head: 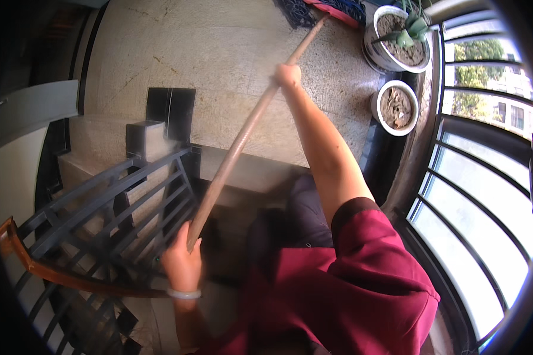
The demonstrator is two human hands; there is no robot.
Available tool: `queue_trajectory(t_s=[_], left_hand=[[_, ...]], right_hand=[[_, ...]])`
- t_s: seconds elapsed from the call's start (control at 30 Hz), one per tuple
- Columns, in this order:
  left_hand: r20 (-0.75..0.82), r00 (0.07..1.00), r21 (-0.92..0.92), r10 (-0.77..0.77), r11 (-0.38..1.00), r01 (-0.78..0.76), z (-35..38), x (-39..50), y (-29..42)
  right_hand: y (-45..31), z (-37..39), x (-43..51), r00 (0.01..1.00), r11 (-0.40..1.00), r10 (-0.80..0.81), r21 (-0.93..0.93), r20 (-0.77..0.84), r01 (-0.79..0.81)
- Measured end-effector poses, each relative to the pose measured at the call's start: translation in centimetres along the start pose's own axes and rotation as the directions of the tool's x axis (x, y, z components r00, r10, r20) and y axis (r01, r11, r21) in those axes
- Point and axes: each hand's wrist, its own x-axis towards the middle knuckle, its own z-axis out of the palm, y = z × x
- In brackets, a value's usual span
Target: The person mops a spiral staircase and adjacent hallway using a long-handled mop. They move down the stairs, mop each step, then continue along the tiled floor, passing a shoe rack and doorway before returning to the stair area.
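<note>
Both my hands are closed around the long wooden handle (239,141) of a mop. My left hand (183,262), with a pale bangle at the wrist, grips its near end beside the stair railing. Farther up the shaft, my right hand (288,75) holds it with the arm stretched out. At the far end, a mop head (337,9) of dark strands with a red-pink part rests on the tiled landing floor (235,57). The top of the mop head is cut off by the picture's edge.
A metal stair railing (111,186) with a wooden handrail (71,282) stands at my left, near steps (95,142). On the right, a white pot (373,44) with a succulent and a smaller white pot (376,108) holding soil sit by a barred window (479,177).
</note>
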Motion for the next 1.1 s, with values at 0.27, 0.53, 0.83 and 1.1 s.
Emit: queue_trajectory(t_s=[0.27, 0.53, 0.83, 1.1], left_hand=[[0.04, 0.999, 0.185, 0.027, 0.982, -0.034, -5.1, -9.5, -13.4], [0.062, 0.979, 0.605, 0.196, 0.773, -0.193, -9.7, -13.4, -27.3], [-0.001, 0.906, 0.387, 0.424, 0.835, -0.39, -1.6, -12.0, -29.1], [-0.149, 0.988, 0.549, -0.035, 0.828, 0.112, -7.2, -23.8, -39.7]], right_hand=[[3.5, 3.7, -9.1, 0.963, 0.791, 0.269, 0.573, -0.01, -0.215], [18.6, 5.7, -28.2, 0.927, 0.694, 0.376, 0.657, 0.017, -0.293], [31.5, -0.9, -31.9, 0.795, 0.502, 0.557, 0.86, -0.238, -0.094], [22.9, 18.8, -38.8, 0.821, 0.763, 0.556, 0.472, -0.132, -0.441]])
